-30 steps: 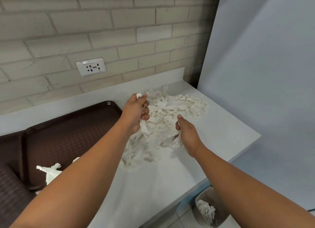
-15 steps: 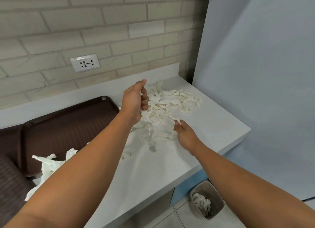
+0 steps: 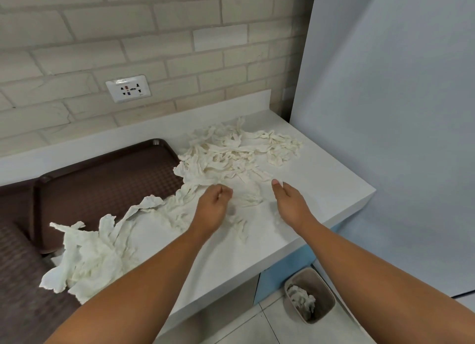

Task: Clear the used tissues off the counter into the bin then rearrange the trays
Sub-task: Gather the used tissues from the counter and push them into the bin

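Clearing at an early stage. Shredded tissues (image 3: 231,153) cover the counter (image 3: 321,189) beside the trays (image 3: 102,184); a few lie in the bin (image 3: 325,292). The left hand (image 3: 214,207) has its fingers curled, seemingly round a strip; the right hand (image 3: 290,204) is relaxed and empty. The trays are not yet rearranged.

The white worktop (image 3: 326,186) carries torn tissue strips (image 3: 231,150), scattered from its back corner toward the front edge. Overlapping brown trays (image 3: 102,186) lie at its left.

3 trays (image 3: 102,189), 1 bin (image 3: 324,292), 1 skt (image 3: 128,88), tissue strips (image 3: 231,153): many
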### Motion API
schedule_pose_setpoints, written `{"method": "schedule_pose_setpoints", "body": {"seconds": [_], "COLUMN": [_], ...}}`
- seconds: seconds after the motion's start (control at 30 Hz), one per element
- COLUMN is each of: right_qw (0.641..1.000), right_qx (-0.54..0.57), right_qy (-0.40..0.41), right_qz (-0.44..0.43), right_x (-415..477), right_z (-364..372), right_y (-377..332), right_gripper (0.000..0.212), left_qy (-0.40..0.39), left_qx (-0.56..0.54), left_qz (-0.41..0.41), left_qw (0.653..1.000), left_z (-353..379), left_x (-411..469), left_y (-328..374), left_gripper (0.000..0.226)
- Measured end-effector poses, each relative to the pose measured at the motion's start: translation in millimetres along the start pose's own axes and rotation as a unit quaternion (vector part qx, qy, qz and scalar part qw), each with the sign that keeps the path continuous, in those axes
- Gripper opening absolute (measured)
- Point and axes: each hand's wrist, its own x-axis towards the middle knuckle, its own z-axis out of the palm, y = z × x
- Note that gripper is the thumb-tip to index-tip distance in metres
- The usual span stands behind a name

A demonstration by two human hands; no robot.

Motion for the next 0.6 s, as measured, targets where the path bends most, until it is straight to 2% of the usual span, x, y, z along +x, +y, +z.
{"method": "schedule_pose_setpoints", "body": {"seconds": [0.07, 0.1, 0.17, 0.23, 0.3, 0.47, 0.53, 0.6], "right_qw": [1.0, 0.999, 0.999, 0.997, 0.998, 0.998, 0.998, 0.999], "right_qx": [0.02, 0.024, 0.031, 0.037, 0.025, -0.044, -0.055, -0.044], "right_qy": [-0.004, 0.0, -0.004, -0.011, -0.008, 0.03, 0.021, 0.014], "right_qz": [0.018, 0.027, 0.039, 0.063, 0.061, 0.019, 0.021, 0.027], "right_x": [-2.0, -4.0, -5.8, -8.4, -8.0, -13.5, -18.0, -22.6], "right_z": [0.7, 0.6, -1.8, -6.5, -13.8, -34.6, -47.9, -62.7], "right_y": [6.7, 9.1, 14.1, 17.9, 23.2, 36.8, 41.0, 46.7], "right_gripper": [0.071, 0.072, 0.056, 0.038, 0.028, 0.02, 0.021, 0.02], "left_qy": [-0.047, -0.078, -0.124, -0.129, -0.106, -0.099, -0.109, -0.127], "left_qx": [0.109, 0.175, 0.297, 0.359, 0.383, 0.412, 0.402, 0.391], "left_qz": [0.069, 0.093, 0.113, 0.129, 0.142, 0.19, 0.15, 0.071], "left_qw": [0.99, 0.977, 0.94, 0.915, 0.906, 0.886, 0.897, 0.909], "left_z": [6.0, 9.2, 15.4, 22.6, 30.1, 45.3, 48.6, 54.8], "left_x": [-15.1, -20.9, -28.8, -35.0, -38.0, -35.3, -31.0, -28.2], "left_y": [-23.7, -33.8, -51.9, -61.8, -63.4, -68.6, -57.6, -31.5], "left_gripper": [0.008, 0.016, 0.039, 0.055, 0.057, 0.034, 0.026, 0.035]}}
